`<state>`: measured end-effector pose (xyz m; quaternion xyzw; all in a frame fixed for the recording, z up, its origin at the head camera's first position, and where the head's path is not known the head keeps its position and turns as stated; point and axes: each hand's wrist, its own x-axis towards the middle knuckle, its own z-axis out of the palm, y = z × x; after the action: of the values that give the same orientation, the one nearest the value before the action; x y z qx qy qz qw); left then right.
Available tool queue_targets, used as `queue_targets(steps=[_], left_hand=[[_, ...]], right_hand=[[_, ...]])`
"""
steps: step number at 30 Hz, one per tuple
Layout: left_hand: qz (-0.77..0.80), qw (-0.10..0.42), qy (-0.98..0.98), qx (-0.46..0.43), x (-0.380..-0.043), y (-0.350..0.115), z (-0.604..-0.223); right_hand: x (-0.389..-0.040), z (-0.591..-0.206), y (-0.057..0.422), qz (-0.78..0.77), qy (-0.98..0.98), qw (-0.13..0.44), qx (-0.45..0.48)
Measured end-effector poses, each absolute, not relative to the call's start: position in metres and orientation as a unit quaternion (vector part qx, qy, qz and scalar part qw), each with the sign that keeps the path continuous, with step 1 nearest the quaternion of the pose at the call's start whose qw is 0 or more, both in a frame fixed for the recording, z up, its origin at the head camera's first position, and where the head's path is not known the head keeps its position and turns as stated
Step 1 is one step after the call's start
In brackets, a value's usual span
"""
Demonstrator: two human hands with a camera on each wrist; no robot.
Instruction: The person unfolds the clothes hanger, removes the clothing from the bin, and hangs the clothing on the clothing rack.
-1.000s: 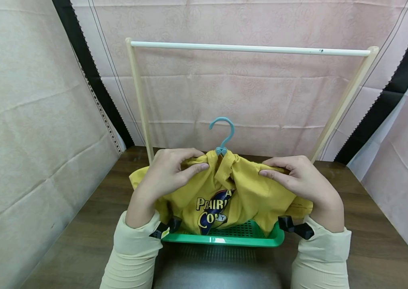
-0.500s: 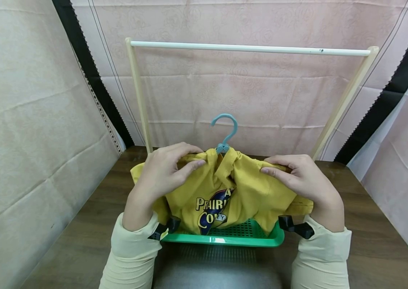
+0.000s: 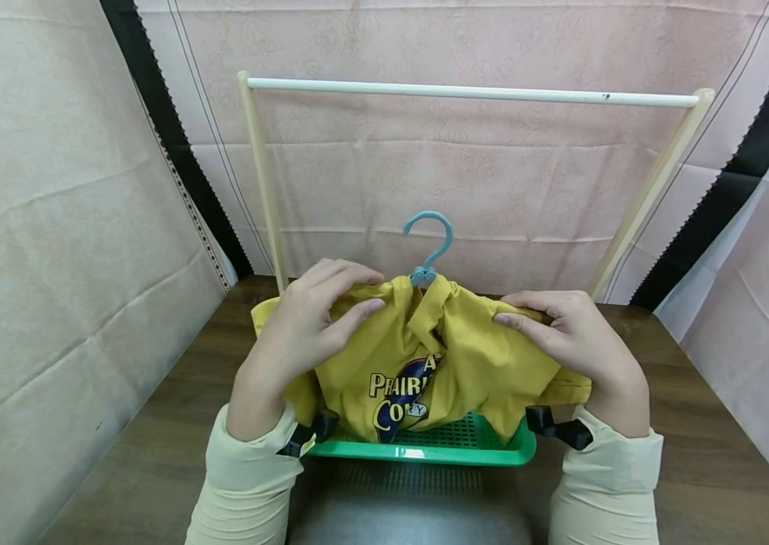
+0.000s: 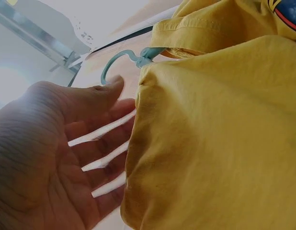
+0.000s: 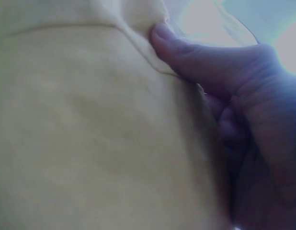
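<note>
A yellow shirt (image 3: 480,356) with a printed logo sits on a light blue hanger (image 3: 430,227), whose hook sticks up from the collar. My right hand (image 3: 571,333) pinches the shirt's shoulder between thumb and fingers; in the right wrist view the thumb (image 5: 196,57) presses on the cloth. At the other shoulder, my left hand (image 3: 306,322) has its thumb lifted off the fabric. In the left wrist view its fingers (image 4: 100,143) are spread and fairly straight, with their tips at the shirt's edge. The shirt's lower part hangs into a green basket (image 3: 425,453).
A clothes rack with a white rail (image 3: 473,92) and cream posts (image 3: 650,197) stands behind the shirt. Everything rests on a dark wooden table (image 3: 711,424), with pale cloth walls (image 3: 85,250) around it.
My left hand has loosened and moved slightly up, its thumb coming away from the shirt. The hanger's hook has shifted a little up and to the right. My right hand has barely moved.
</note>
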<state>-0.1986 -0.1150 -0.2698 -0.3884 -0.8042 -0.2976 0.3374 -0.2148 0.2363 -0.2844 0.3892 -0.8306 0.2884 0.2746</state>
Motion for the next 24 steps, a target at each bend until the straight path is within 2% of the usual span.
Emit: queue_targets(steps=[6, 10, 18, 24], left_hand=[[-0.332, 0.358, -0.754, -0.44, -0.199, -0.112, -0.268], [-0.349, 0.351, -0.732, -0.468, -0.201, -0.111, -0.269], [-0.379, 0.306, -0.72, -0.495, -0.208, -0.11, -0.273], [-0.412, 0.235, -0.738, -0.48, -0.219, -0.113, -0.282]], right_hand=[[-0.215, -0.284, 0.237, 0.291, -0.827, 0.291, 0.382], [-0.216, -0.285, 0.239, 0.296, -0.825, 0.305, 0.373], [-0.219, -0.289, 0.25, 0.303, -0.825, 0.344, 0.332], [-0.224, -0.292, 0.257, 0.314, -0.817, 0.37, 0.311]])
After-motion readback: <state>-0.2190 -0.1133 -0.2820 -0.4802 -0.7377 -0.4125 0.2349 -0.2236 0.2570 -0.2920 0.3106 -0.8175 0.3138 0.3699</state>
